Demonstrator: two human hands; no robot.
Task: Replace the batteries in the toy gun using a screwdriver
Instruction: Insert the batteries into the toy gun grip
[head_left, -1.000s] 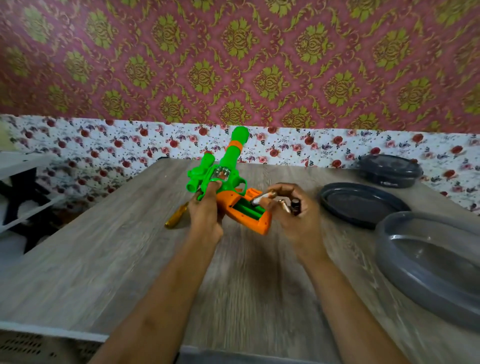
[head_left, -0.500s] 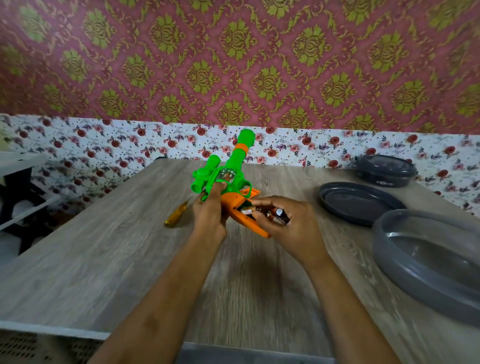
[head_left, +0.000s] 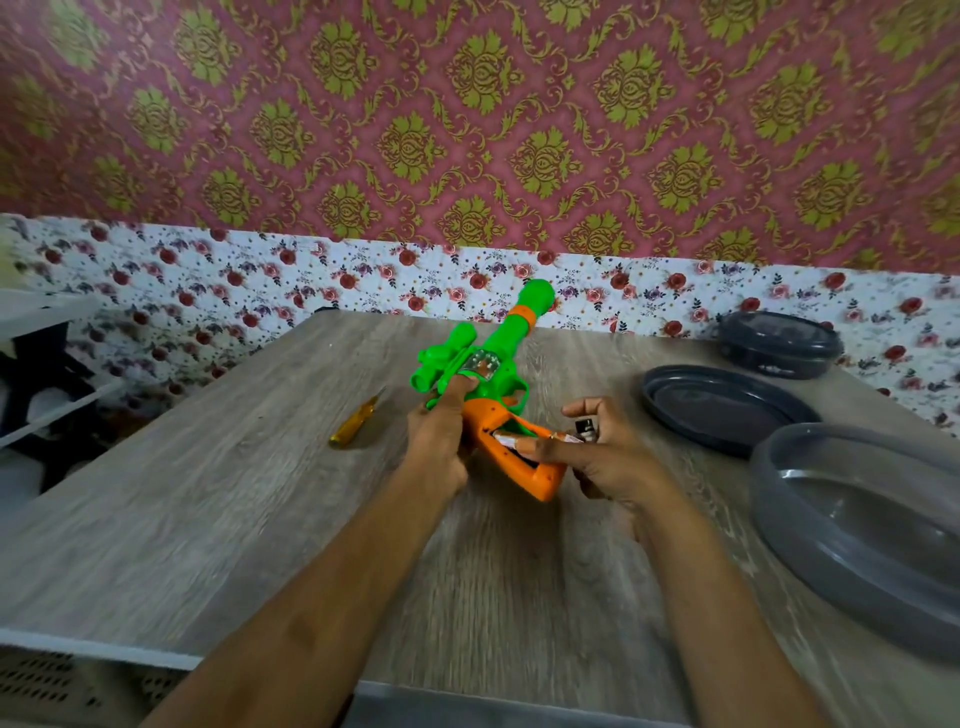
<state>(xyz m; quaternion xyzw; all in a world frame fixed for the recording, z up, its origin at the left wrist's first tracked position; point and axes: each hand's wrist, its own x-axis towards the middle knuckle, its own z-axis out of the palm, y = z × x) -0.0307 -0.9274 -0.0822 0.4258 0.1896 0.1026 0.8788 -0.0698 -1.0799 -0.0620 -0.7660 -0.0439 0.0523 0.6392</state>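
The green toy gun (head_left: 498, 353) has an orange grip (head_left: 524, 462) whose battery slot lies open, facing up. My left hand (head_left: 441, 441) grips the gun where green body meets orange grip, barrel pointing away toward the wall. My right hand (head_left: 608, 457) rests at the grip's right side, its forefinger pressing a battery (head_left: 511, 440) into the slot, while a dark-tipped battery (head_left: 587, 428) sticks up between the other fingers. A yellow-handled screwdriver (head_left: 356, 420) lies on the table left of the gun, untouched.
The wooden table (head_left: 234, 493) runs to a floral wall. On its right stand a dark lid (head_left: 727, 410), a large grey oval dish (head_left: 883, 525) and a dark closed container (head_left: 779, 345) at the back. A white shelf (head_left: 41, 364) stands off the left edge.
The gun has tilted and shifted right, nearer me. My right hand went from holding batteries above the slot to pushing one down into it. The screwdriver now shows fully, clear of my left hand.
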